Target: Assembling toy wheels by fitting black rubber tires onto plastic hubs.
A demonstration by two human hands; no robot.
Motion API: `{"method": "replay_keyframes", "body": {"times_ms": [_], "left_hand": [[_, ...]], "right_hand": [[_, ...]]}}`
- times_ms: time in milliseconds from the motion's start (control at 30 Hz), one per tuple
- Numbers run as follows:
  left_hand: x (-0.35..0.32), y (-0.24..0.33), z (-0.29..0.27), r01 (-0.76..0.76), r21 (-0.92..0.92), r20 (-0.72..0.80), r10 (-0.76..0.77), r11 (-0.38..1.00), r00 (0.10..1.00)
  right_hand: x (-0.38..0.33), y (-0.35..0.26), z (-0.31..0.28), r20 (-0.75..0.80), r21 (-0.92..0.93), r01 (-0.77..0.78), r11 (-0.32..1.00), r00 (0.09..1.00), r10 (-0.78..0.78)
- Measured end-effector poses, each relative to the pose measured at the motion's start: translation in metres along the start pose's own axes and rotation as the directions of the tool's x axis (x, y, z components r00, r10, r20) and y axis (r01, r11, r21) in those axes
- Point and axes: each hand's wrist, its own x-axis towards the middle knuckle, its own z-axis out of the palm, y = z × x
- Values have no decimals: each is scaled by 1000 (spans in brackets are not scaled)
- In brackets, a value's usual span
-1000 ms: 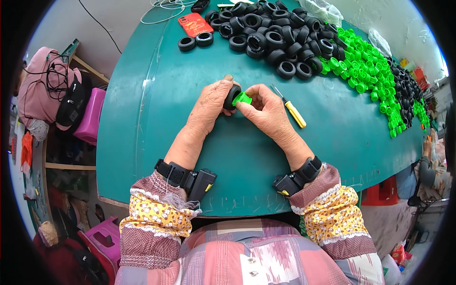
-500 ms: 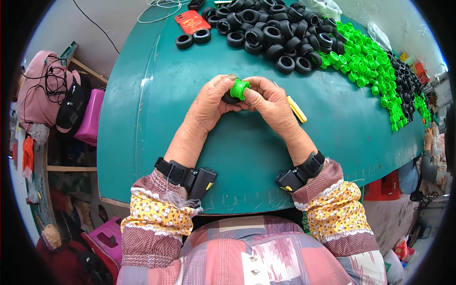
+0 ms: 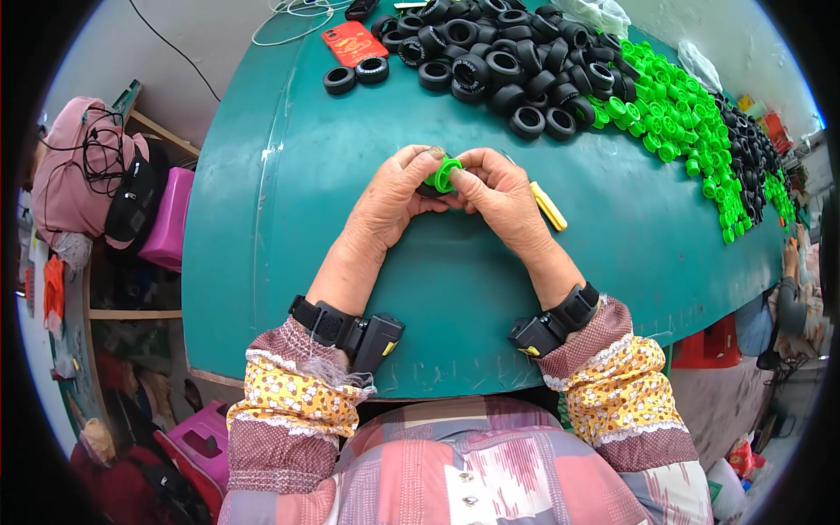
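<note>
Green hub (image 3: 448, 175), flanged, at the mouth of a black tyre (image 3: 428, 190) above the bench (image 3: 289, 227); seating partly hidden. Left to right: red phone (image 3: 353, 44), two loose tyres (image 3: 331, 84), left hand (image 3: 394, 188) clamped on the tyre, right hand (image 3: 499, 192) pinching the hub, heaped tyres (image 3: 503, 66), yellow-handled tool (image 3: 549, 206) partly covered by that hand, white bag (image 3: 595, 14), contents unclear, heaped green hubs (image 3: 669, 122).

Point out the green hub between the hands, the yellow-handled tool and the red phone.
Green hub (image 3: 447, 174): head view, on its visible flanged end.
Yellow-handled tool (image 3: 548, 206): head view, middle of the handle.
Red phone (image 3: 354, 45): head view, middle of its upward face.
</note>
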Motion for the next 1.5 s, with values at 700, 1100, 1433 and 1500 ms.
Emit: {"method": "replay_keyframes", "body": {"times_ms": [700, 1100, 1433, 1500], "left_hand": [[-1, 1, 4, -19, 49, 26, 18, 999, 1000], [0, 4, 7, -49, 137, 43, 43, 989, 998], [-5, 8, 5, -136, 268, 65, 123, 954, 990], [-7, 7, 3, -135, 271, 88, 115, 953, 989]], "right_hand": [[3, 8, -4, -64, -40, 44, 998, 997, -46], [4, 5, -7, -88, -90, -23, 996, 996, 15], [0, -1, -9, 22, -105, -90, 990, 995, 93], [0, 2, -9, 60, -85, -76, 993, 995, 82]]}}
